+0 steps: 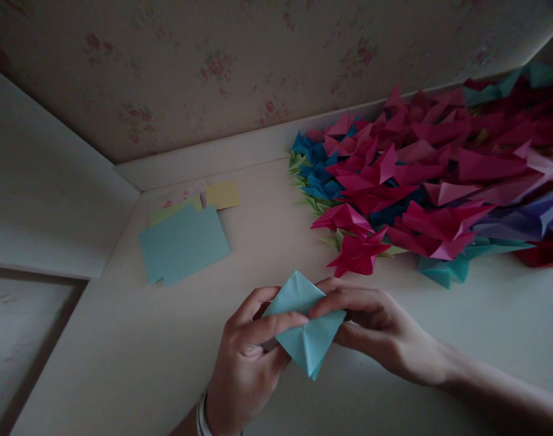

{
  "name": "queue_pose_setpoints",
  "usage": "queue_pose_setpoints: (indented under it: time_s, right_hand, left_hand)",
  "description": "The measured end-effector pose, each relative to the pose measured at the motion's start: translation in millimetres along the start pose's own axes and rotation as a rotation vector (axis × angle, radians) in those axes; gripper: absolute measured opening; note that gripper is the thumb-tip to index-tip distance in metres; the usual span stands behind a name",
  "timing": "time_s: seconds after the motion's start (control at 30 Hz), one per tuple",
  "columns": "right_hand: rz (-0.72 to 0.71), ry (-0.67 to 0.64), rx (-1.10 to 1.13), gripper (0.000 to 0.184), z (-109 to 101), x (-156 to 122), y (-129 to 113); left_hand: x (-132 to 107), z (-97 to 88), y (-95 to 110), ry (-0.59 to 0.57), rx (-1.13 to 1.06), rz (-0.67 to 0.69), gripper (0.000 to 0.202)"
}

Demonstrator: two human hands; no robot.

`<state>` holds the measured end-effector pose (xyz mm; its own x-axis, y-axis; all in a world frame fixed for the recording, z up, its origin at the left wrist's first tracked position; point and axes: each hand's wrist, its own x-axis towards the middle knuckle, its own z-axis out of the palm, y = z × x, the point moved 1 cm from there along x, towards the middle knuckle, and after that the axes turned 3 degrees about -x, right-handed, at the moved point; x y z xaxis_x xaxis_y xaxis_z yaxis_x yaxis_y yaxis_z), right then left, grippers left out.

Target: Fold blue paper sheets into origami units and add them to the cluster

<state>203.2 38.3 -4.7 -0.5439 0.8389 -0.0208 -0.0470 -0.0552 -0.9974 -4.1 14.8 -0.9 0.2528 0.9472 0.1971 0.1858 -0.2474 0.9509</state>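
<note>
Tbh, with left hand [253,358] and right hand [385,330] grip pinching that folded light-blue paper [314,336], I'd line up the bottom tips [310,369] before creasing.

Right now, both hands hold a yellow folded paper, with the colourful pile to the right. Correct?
The colour is wrong: the head view shows the left hand and right hand holding light blue folded paper. The pile is to the right.

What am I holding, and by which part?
Folded blue paper: left hand grips its left side, right hand its right, fingers of both near its middle.
</note>
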Motion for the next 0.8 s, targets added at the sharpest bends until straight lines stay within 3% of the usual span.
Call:
queue_pose_setpoints:
  time_s: [0.13, 0.27, 0.4, 0.53, 0.63, 0.8]
  right_hand:
    - [-0.068, 0.004, -0.059, 0.016, -2.4, 1.8, -2.4]
    - [-0.122, 0.048, -0.131, 0.02, -3.2, 1.9, -3.3]
    - [-0.09, 0.057, -0.167, 0.015, -2.1, 2.0, -3.5]
    - [-0.044, 0.09, -0.092, 0.008, 0.9, 2.5, -1.3]
    - [-0.011, 0.132, -0.084, 0.017, 5.7, 2.3, 0.7]
    - [0.023, 0.251, -0.116, 0.02, 16.9, -1.7, 7.0]
  left_hand:
    - [-1.3, -0.3, 1.7, -0.017, 0.008, 0.054, 0.025]
    - [-2.5, -3.6, 3.7, 0.038, 0.112, 0.099, 0.033]
    - [-0.4, -4.5, 6.2, 0.058, 0.076, -0.013, 0.027]
    - [3.2, -1.0, 8.8, -0.036, 0.018, -0.123, 0.01]
    - [4.2, 1.7, 10.7, -0.054, 0.046, -0.145, 0.016]
    - [2.5, 6.4, 11.7, 0.011, 0.044, -0.189, 0.021]
